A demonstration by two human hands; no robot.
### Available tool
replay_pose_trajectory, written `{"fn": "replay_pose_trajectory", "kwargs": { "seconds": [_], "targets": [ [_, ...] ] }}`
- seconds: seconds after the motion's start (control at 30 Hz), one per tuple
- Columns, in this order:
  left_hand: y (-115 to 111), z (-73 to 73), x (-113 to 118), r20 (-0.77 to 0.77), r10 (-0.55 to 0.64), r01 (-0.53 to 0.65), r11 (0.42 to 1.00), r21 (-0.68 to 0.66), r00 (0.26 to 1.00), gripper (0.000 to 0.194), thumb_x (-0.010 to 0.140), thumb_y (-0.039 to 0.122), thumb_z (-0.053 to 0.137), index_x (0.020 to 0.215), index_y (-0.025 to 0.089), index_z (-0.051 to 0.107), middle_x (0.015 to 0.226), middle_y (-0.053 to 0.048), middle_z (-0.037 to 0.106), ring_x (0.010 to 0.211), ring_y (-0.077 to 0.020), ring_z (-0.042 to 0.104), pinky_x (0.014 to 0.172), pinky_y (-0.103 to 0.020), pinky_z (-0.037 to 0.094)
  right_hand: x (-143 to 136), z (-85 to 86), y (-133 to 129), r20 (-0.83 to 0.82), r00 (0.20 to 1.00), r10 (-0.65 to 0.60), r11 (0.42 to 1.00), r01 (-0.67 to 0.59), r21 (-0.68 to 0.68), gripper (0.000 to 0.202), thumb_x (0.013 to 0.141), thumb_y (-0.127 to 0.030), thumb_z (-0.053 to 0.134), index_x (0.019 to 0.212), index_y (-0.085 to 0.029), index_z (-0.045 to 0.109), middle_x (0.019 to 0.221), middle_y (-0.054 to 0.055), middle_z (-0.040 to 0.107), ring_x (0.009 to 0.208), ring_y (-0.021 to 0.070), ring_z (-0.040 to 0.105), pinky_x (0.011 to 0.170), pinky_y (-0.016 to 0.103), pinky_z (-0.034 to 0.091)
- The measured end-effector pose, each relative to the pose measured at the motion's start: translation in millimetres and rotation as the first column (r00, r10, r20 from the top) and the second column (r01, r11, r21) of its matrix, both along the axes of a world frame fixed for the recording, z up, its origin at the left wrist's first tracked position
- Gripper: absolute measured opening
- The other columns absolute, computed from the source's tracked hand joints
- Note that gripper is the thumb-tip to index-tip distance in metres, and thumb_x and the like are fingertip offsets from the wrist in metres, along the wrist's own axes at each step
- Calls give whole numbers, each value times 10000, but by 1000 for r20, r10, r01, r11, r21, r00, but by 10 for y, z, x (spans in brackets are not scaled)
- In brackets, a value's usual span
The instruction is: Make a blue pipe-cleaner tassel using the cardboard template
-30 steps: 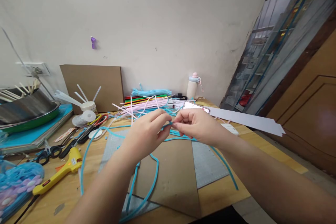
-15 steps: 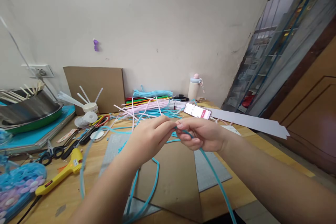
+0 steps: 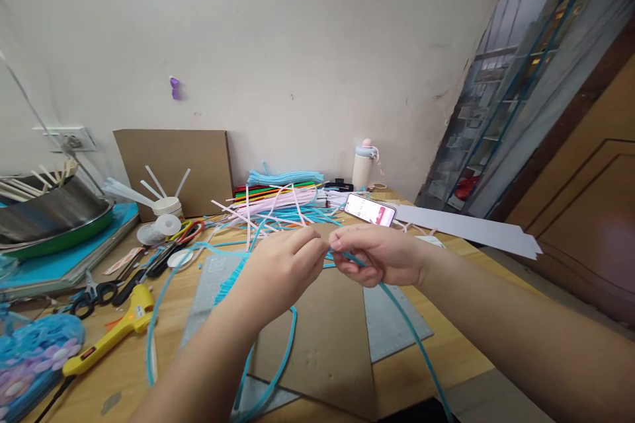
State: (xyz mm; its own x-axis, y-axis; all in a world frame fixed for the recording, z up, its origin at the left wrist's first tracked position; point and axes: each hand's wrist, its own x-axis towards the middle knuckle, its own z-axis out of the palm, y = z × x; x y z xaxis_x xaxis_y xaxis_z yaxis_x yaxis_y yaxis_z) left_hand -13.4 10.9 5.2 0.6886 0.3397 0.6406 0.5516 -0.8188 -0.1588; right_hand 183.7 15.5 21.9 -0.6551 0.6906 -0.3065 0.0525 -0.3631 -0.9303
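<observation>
My right hand (image 3: 380,254) pinches a blue pipe cleaner (image 3: 415,337), whose long end hangs from below my palm towards the bottom edge. My left hand (image 3: 292,261) is closed, its fingertips meeting those of my right hand around the strand; what lies exactly between them is hidden. Beside my left wrist shows a tightly coiled blue piece (image 3: 229,285), partly covered by the arm. Loose blue strands loop out from under my left hand, over the brown cardboard (image 3: 322,357) and the grey mat (image 3: 397,324).
A pile of pink and coloured pipe cleaners (image 3: 282,201) lies behind the hands, near a phone (image 3: 370,210) and a bottle (image 3: 364,168). On the left are a yellow glue gun (image 3: 112,337), black-handled scissors (image 3: 94,294) and a metal bowl (image 3: 49,208). White strips (image 3: 471,230) extend to the right.
The hands keep their pinch with barely any movement between them. The whole view has shifted slightly, and the blue loop left of my left arm has swung a little to the left.
</observation>
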Motion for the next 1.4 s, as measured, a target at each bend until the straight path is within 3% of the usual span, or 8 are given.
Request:
{"fn": "replay_pose_trajectory", "kwargs": {
  "seconds": [0.3, 0.53, 0.63, 0.77, 0.83, 1.03, 1.27, 1.4],
  "targets": [
    [-55, -34, 107, -70, 123, -125, 992, -15, 990, 135, 803, 124, 442, 702, 170, 518, 680, -2, 543, 610, -136, 486, 573, -269, 359, -113, -100, -10, 206, 960, -190, 868, 66, 492, 140, 723, -223, 491, 608, -172, 429, 530, -58, 372, 459, 57, 281, 425, 201, 186],
    [-105, 36, 145, 127, 76, -9, 885, -465, 989, 117, 688, 96, 470, 606, 177, 448, 549, 45, 442, 542, -92, 405, 500, -218, 288, 31, -221, -101, 232, 884, -405, -250, -351, 903, 188, 799, -143, 461, 617, -187, 472, 580, -21, 433, 558, 111, 293, 522, 289, 153],
    [-105, 54, 135, 166, 52, 39, 864, -503, 985, 102, 688, 95, 477, 627, 176, 469, 559, 49, 458, 546, -86, 412, 511, -210, 304, 46, -198, -188, 228, 871, -434, -66, -284, 957, 166, 802, -182, 470, 636, -188, 479, 595, -15, 454, 570, 112, 329, 524, 281, 185],
    [-88, 41, 110, 60, 31, -14, 963, -269, 998, 110, 757, 130, 483, 660, 170, 516, 606, 30, 502, 583, -104, 441, 578, -246, 332, -12, -89, -260, 283, 930, -236, 820, 34, 571, 139, 809, -251, 425, 701, -184, 482, 565, -30, 446, 474, 85, 369, 454, 232, 233],
    [-93, 36, 108, -34, 25, -29, 990, -139, 999, 155, 815, 153, 459, 679, 170, 531, 628, 22, 525, 576, -109, 438, 593, -263, 332, -8, -55, -244, 157, 984, -79, 993, 63, 105, 118, 790, -262, 440, 719, -175, 476, 572, -44, 442, 407, 56, 326, 399, 207, 182],
    [-137, 53, 121, -187, 26, -17, 999, 51, 982, 151, 840, 112, 447, 743, 168, 547, 696, 10, 564, 585, -121, 448, 568, -283, 299, 80, -122, -123, -134, 991, 0, 918, -53, -392, 180, 757, -269, 474, 626, -150, 440, 536, -66, 396, 370, 23, 260, 374, 177, 132],
    [-118, -7, 212, -84, 11, -15, 999, -45, 996, 170, 831, 129, 442, 686, 168, 521, 631, 25, 524, 564, -108, 424, 574, -283, 299, 22, -209, -209, 18, 978, -208, 959, 200, 202, 142, 699, -193, 478, 613, -186, 365, 483, -82, 301, 421, 53, 203, 419, 208, 131],
    [-132, -38, 286, 60, -29, 48, 932, -358, 998, 123, 743, 98, 470, 646, 171, 480, 584, 40, 484, 558, -95, 407, 564, -253, 311, 157, -332, -230, 150, 932, -330, 294, -50, 955, 161, 721, -136, 482, 587, -172, 402, 556, -39, 364, 545, 90, 286, 505, 259, 176]
  ]
}}
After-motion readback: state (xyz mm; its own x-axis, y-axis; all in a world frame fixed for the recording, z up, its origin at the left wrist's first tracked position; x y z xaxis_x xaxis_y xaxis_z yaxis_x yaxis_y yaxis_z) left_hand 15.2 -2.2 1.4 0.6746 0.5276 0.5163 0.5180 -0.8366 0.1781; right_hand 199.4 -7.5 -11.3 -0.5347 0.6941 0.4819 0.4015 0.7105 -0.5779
